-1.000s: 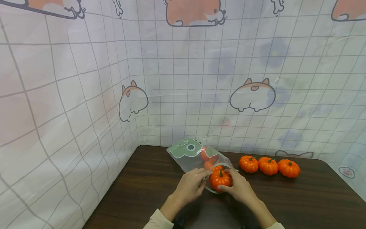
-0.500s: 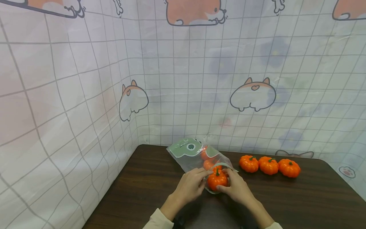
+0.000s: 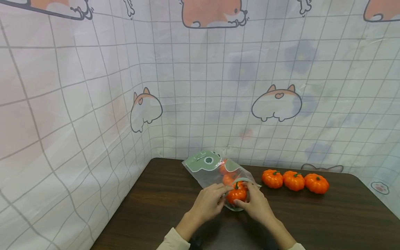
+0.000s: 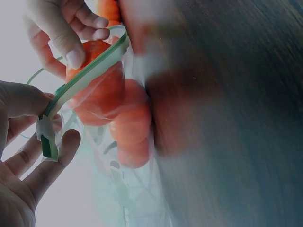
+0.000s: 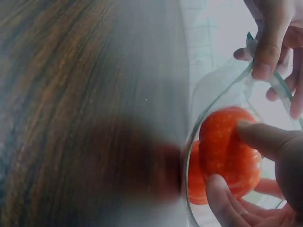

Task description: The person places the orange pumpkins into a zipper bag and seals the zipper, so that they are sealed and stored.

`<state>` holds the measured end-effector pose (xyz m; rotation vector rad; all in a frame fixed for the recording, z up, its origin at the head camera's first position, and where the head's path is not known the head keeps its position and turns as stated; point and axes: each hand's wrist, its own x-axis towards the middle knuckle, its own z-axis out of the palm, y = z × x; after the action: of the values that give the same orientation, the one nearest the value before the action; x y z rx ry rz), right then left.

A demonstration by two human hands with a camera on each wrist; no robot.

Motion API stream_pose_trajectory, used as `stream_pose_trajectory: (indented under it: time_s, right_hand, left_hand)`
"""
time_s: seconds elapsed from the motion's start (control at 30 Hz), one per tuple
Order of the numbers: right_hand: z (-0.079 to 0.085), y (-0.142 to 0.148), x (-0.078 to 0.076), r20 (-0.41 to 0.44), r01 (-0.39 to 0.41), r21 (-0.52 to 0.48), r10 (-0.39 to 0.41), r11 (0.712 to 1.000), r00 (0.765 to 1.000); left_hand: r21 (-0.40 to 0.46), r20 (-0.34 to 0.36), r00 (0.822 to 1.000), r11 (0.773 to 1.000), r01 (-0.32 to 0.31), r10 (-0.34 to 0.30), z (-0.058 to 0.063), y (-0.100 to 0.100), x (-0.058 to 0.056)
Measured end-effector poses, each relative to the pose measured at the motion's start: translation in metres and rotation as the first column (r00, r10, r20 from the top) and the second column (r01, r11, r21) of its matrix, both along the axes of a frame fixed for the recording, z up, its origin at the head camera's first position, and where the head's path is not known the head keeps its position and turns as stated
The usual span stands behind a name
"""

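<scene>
A small orange pumpkin (image 3: 236, 196) with a green stem sits at the mouth of a clear zip bag (image 3: 200, 177) with a green printed end. My right hand (image 3: 257, 205) holds it, and in the right wrist view thumb and fingertips press the pumpkin (image 5: 229, 151) inside the rim. My left hand (image 3: 207, 201) pinches the bag's edge at the left of the mouth; the left wrist view shows the green zip strip (image 4: 90, 71) between its thumb and fingers. Several orange pumpkins (image 4: 130, 123) lie deeper in the bag, blurred by the plastic.
To the right, a row of orange pumpkins (image 3: 293, 181) stands on the dark wooden table (image 3: 150, 198). Behind and to the left hangs a white gridded cloth (image 3: 203, 104) with cartoon dogs.
The pumpkin in my right hand has moved left and slightly upward, deeper into the bag's mouth, and the right hand has followed. My left hand stays at the bag's edge.
</scene>
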<state>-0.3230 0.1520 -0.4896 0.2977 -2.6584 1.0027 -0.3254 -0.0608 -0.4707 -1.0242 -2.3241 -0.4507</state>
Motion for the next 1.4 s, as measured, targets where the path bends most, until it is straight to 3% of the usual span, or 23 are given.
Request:
stream_pose_trajectory:
  time_s: [0.33,0.6,0.87,1.2,1.4]
  right_hand:
    - [0.0,-0.001,0.001,-0.004,0.115,0.057,-0.115,0.992,0.993]
    - [0.002,-0.009,0.001,-0.048,0.076,0.014,-0.075,0.997,0.996]
    - [-0.005,-0.013,0.0,-0.063,0.026,0.06,-0.022,0.998,0.998]
    - [-0.006,-0.017,0.0,-0.015,0.063,0.064,-0.062,0.996,0.998]
    - [-0.006,-0.016,-0.001,0.07,0.024,-0.052,-0.02,0.998,0.997]
  left_hand:
    - [0.008,-0.028,0.999,1.0,0.02,-0.02,0.0,0.0,-0.001]
    - [-0.004,0.0,1.0,1.0,-0.006,0.006,0.0,0.0,0.001]
    - [-0.009,-0.017,1.0,1.0,0.01,-0.01,-0.001,0.001,-0.001]
    - [-0.024,0.03,1.0,1.0,0.003,-0.002,-0.001,0.003,0.001]
    - [-0.022,0.022,1.0,1.0,-0.012,0.012,-0.003,0.002,0.001]
